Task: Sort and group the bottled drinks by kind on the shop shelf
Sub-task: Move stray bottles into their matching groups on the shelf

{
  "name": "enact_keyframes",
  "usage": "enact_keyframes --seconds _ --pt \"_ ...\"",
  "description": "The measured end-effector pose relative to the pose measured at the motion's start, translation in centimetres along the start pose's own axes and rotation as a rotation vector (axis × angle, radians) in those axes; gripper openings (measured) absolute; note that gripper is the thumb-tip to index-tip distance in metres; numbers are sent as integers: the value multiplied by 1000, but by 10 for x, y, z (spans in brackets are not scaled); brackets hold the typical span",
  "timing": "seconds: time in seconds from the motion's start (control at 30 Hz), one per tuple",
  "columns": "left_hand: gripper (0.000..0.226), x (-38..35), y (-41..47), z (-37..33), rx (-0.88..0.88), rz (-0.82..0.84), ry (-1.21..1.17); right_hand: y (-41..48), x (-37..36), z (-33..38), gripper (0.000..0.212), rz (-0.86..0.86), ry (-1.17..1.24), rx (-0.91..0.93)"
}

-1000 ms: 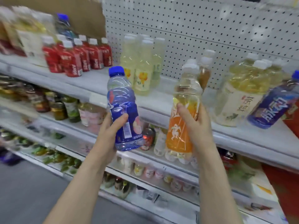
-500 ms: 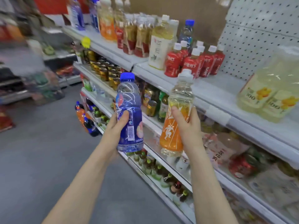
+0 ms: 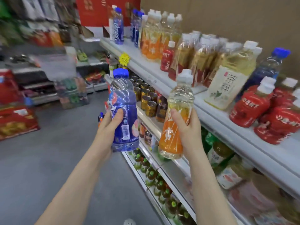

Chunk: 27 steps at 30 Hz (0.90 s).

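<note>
Now left hand (image 3: 112, 125) wrapped tight round blue-cap bottle (image 3: 123, 111). Right hand (image 3: 188, 127) wrapped tight round orange-label bottle (image 3: 176, 117). Both bottles up in air, near side of top shelf (image 3: 215, 117). Same kinds stand far left on shelf: blue bottles (image 3: 118, 26), orange bottles (image 3: 151, 34). Danger, I think: both hands full, long reach, could bump red bottles (image 3: 259, 108) or drop one.
</note>
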<state>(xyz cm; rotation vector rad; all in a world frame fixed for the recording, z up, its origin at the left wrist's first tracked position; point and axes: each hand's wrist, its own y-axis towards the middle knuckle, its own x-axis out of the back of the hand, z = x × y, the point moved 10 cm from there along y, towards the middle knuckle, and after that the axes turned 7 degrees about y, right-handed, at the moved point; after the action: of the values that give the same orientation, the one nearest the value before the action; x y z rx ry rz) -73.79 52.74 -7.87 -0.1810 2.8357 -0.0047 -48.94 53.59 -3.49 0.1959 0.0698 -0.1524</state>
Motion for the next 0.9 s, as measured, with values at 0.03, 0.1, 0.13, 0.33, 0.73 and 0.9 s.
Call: enact_keyframes --seconds 0.03,0.1,0.13,0.33,0.73,0.9 --pt "48 7 18 -4 -7 -8 3 18 -13 -2 46 13 4 -3" --pt "48 19 53 -12 -22 -25 6 54 -40 -5 45 36 6 -9" --pt "50 26 71 -16 -25 -35 7 72 -54 -6 46 46 4 -9" --pt "55 75 166 -36 -38 -98 -15 162 -139 -28 41 97 5 -16" --pt "42 172 374 -99 -96 29 40 297 -291 -59 58 -46 28 19" --pt "32 176 455 -114 -108 147 63 343 -316 -59 50 -134 25 47"
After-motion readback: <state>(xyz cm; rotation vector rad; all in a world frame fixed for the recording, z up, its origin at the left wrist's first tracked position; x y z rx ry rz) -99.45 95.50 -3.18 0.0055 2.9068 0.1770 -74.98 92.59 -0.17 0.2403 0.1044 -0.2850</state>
